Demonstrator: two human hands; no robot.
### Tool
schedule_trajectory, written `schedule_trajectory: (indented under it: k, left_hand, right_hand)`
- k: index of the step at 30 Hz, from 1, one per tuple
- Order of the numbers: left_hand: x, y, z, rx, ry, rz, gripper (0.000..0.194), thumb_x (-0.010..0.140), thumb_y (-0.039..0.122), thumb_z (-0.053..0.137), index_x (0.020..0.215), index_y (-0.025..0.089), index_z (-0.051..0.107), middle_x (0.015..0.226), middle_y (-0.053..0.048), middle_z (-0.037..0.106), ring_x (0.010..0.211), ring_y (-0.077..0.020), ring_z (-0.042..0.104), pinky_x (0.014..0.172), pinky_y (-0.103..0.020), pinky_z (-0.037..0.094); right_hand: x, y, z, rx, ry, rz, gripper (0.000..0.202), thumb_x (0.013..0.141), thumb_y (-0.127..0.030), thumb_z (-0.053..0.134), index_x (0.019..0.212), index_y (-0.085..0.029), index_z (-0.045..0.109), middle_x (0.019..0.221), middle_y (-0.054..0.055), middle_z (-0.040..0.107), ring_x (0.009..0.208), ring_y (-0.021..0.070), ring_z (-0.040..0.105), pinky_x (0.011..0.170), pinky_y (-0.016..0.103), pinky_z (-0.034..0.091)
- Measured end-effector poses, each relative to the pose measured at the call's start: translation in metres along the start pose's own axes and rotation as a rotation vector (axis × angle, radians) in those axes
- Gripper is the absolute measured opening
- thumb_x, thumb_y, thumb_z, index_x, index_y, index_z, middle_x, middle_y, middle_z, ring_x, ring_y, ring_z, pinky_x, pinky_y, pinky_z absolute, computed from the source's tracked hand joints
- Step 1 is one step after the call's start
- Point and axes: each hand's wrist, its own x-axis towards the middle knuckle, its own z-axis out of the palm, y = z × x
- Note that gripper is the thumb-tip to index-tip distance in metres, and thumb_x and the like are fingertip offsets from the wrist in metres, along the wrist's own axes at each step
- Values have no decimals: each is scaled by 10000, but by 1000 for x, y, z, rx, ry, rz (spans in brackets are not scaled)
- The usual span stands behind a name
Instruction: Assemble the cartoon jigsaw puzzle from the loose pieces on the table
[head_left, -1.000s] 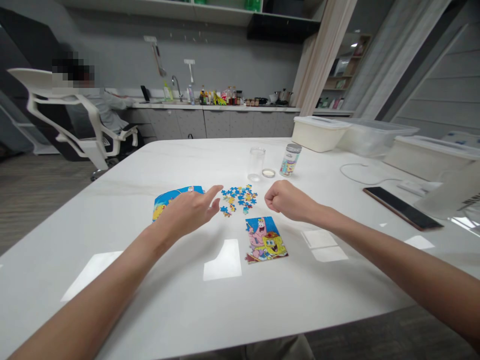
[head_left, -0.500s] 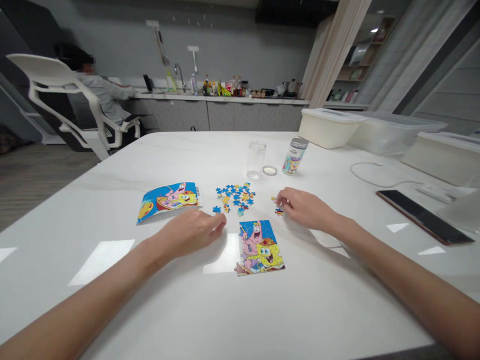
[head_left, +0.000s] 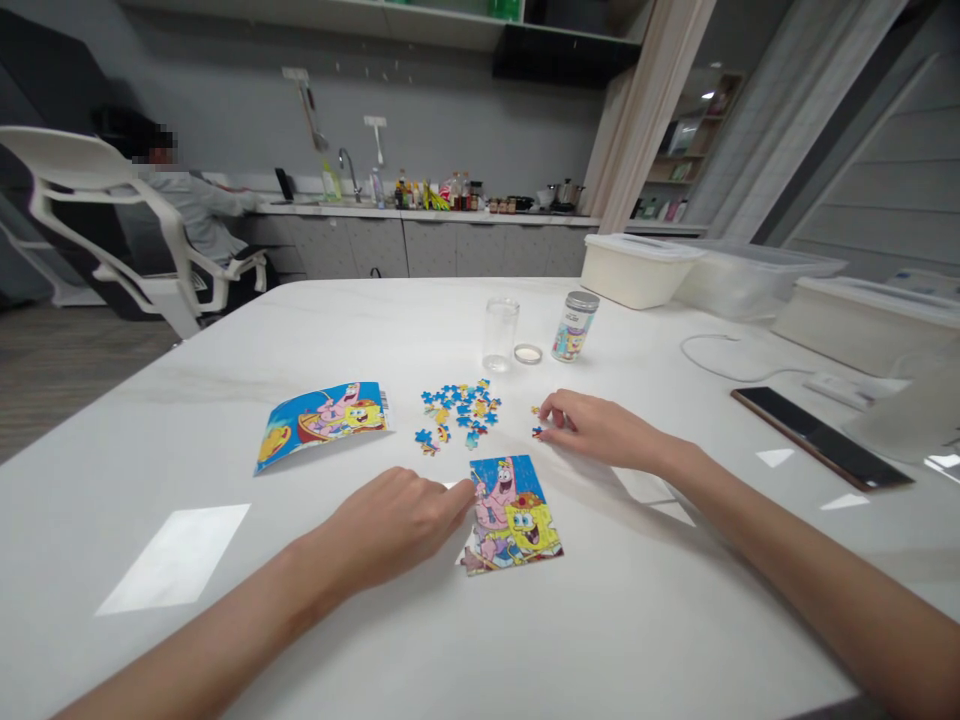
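Observation:
The joined puzzle section (head_left: 517, 515), showing a pink and a yellow cartoon figure, lies flat on the white table. My left hand (head_left: 409, 515) touches its upper left edge with a fingertip; the other fingers are curled and what they hold, if anything, is hidden. A pile of loose puzzle pieces (head_left: 465, 408), mostly blue, lies behind the section. To the right of the pile, my right hand (head_left: 585, 425) rests with thumb and forefinger apart beside a few loose pieces (head_left: 537, 432). The curved reference picture (head_left: 326, 420) lies at the left.
Behind the pieces stand a clear jar (head_left: 500, 335), its lid (head_left: 528, 354) and a printed can (head_left: 575, 327). At the right lie a phone (head_left: 821, 437) and a cable (head_left: 705, 362); storage boxes (head_left: 637, 272) stand behind. A person sits on a white chair (head_left: 161, 220) at the far left.
My left hand has moved toward me and right, from near the loose pieces to the puzzle section's edge. My right hand's thumb and forefinger have parted slightly. The view has shifted.

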Motion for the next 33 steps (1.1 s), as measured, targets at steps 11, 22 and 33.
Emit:
schedule_trajectory:
  k: [11,22,33]
  left_hand:
    - [-1,-11,-8,153,-194,-441,302,897,81,292,891,125,591,516,-30,539,448,-171,552,421,-258,264]
    - [-3,-12,-1,64,-201,-431,291,863,60,325,811,148,597,560,-64,570,508,-200,588,448,-274,318]
    - [0,-9,-5,41,-229,-435,282,873,61,336,897,134,608,618,-74,622,558,-208,627,466,-273,363]
  right_hand:
    - [2,2,2,73,-15,62,322,885,-358,509,1139,-183,602,955,76,625,826,199,586,732,306,422]
    - [2,0,0,80,-32,96,280,869,-358,531,1076,-188,614,924,72,639,800,198,585,701,298,417]
    - [4,2,1,120,-36,83,251,856,-340,539,1024,-180,636,860,59,644,751,184,568,641,279,392]
